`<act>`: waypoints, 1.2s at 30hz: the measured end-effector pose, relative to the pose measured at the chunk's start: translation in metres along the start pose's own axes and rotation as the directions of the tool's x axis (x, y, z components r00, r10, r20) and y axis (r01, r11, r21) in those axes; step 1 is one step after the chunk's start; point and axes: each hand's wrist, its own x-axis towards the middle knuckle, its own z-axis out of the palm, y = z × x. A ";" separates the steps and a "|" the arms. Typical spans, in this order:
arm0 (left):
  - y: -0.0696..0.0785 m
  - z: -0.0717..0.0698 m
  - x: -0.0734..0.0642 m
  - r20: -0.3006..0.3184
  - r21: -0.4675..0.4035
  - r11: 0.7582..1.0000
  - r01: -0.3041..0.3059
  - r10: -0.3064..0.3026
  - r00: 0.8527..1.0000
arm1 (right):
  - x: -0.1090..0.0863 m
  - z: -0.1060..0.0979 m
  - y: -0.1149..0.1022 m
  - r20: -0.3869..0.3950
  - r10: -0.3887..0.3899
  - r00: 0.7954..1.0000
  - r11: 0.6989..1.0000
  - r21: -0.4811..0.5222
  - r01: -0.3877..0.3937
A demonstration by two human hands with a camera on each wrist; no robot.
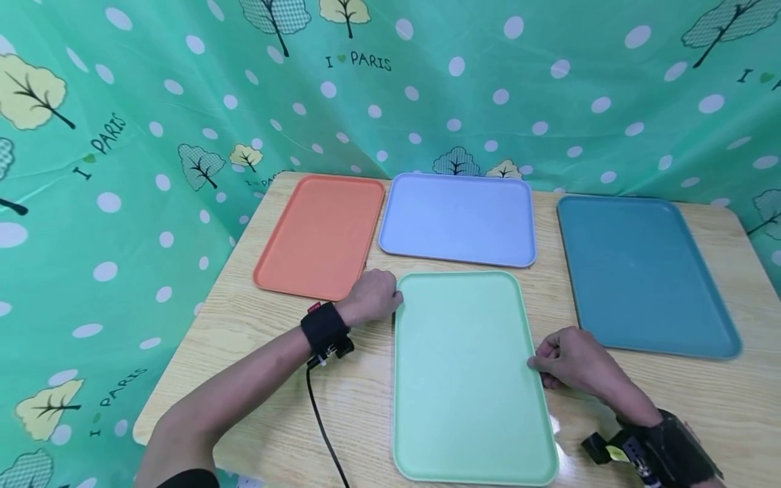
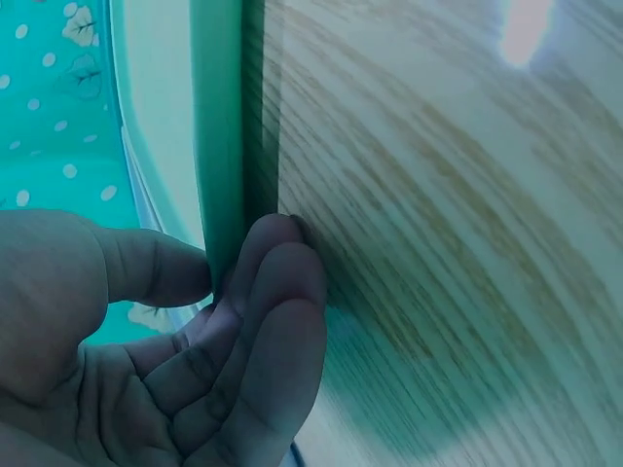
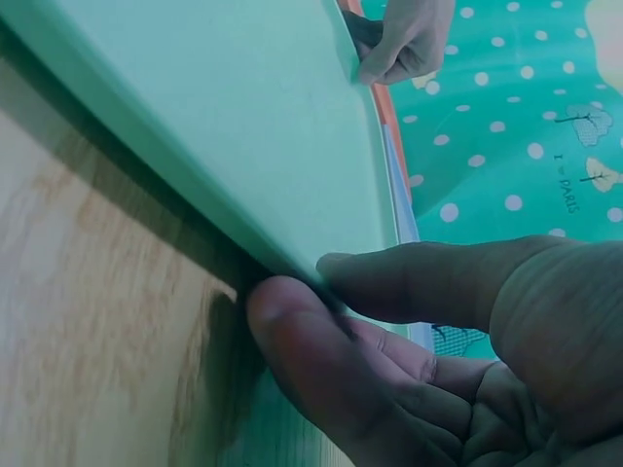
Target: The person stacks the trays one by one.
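A pale green rectangular tray (image 1: 466, 379) lies lengthwise at the front middle of the wooden table. My left hand (image 1: 373, 296) pinches its left rim close to the far corner. In the left wrist view, the thumb (image 2: 156, 268) presses the rim from one side while curled fingers (image 2: 282, 341) meet it from the other. On the opposite side, my right hand (image 1: 570, 359) grips the right rim around mid-length. The right wrist view shows the thumb (image 3: 419, 282) over the rim and the index finger (image 3: 302, 331) at its outer underside, with a dark shadow below the edge.
Behind the left hand lies an orange tray (image 1: 323, 234). A periwinkle blue tray (image 1: 457, 220) sits crosswise beyond the green one, and a teal tray (image 1: 649, 278) is at right. A polka-dot curtain (image 1: 427, 102) hangs behind the table (image 1: 262, 379). A black cable (image 1: 323, 427) trails from the left wrist.
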 end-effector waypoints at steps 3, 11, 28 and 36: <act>0.000 -0.002 0.001 0.001 -0.037 0.999 -0.005 0.005 1.000 | -0.001 0.001 -0.001 -0.006 0.018 1.000 1.000 0.016 -0.018; -0.002 -0.005 0.004 0.016 -0.105 0.994 0.017 -0.016 1.000 | -0.001 0.006 -0.003 -0.005 0.035 0.999 0.998 0.047 -0.035; -0.004 -0.006 0.011 0.037 -0.174 0.982 0.067 -0.062 0.997 | -0.003 0.011 -0.003 0.023 0.062 0.998 0.992 0.107 -0.064; -0.004 -0.006 0.013 0.054 -0.195 0.976 0.094 -0.085 0.995 | -0.004 0.012 -0.003 0.031 0.060 0.998 0.991 0.116 -0.064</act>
